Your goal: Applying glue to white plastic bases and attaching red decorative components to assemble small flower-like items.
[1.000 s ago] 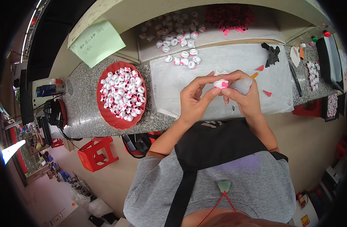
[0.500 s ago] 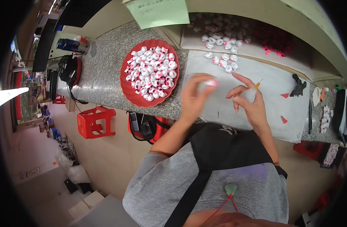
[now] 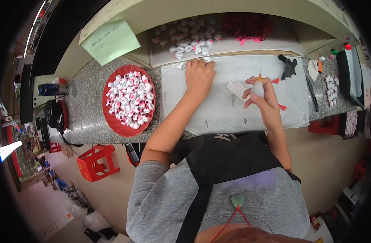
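Lying right of the red plate (image 3: 111, 122): loose white pieces (image 3: 180, 65), left hand (image 3: 199, 79) curled over them, grip not discernible. Farther right of the plate: right hand (image 3: 268, 104), grasping a white needle-tipped bottle (image 3: 257, 90).

Cloudy btl (image 3: 257, 89), orange tip (image 3: 259, 77) up, in R grip (image 3: 263, 96), wht pcs (image 3: 181, 65) by L grip (image 3: 199, 77)

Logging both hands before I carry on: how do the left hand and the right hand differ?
The left hand shows its back, fingertips hidden, beside white pieces; the right hand grips a small bottle, tip up. The left hand is farther out, near the back edge of the white sheet; the right hand is nearer the black apron. Both are bare.
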A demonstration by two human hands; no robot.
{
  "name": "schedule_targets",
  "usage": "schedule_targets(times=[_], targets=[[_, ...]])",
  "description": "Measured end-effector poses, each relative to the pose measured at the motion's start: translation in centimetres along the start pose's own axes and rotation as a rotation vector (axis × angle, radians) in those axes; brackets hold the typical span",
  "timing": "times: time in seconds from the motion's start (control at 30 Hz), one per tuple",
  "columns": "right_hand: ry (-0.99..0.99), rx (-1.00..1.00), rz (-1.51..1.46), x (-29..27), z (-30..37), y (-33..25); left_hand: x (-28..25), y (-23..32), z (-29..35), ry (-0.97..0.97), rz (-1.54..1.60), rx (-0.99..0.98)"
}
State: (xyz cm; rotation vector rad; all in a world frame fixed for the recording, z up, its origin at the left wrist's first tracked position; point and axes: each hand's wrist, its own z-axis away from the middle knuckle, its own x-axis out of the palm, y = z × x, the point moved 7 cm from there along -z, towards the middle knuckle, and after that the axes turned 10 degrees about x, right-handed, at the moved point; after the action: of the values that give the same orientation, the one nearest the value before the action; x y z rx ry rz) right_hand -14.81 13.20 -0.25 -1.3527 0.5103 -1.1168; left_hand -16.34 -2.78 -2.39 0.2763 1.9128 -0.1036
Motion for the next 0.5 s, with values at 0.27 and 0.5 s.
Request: schedule_targets(times=[0.27,0.5], targets=[[0.102,-0.146,0.051,-1.5,1.4,-2.7,-2.2,0.3,0.9,0.176,1.209,-0.296],[0.179,-0.433,-0.26,-2.2,2.5,-5.4,-3.2,2.6,2.2,0.334,1.977,-0.441]])
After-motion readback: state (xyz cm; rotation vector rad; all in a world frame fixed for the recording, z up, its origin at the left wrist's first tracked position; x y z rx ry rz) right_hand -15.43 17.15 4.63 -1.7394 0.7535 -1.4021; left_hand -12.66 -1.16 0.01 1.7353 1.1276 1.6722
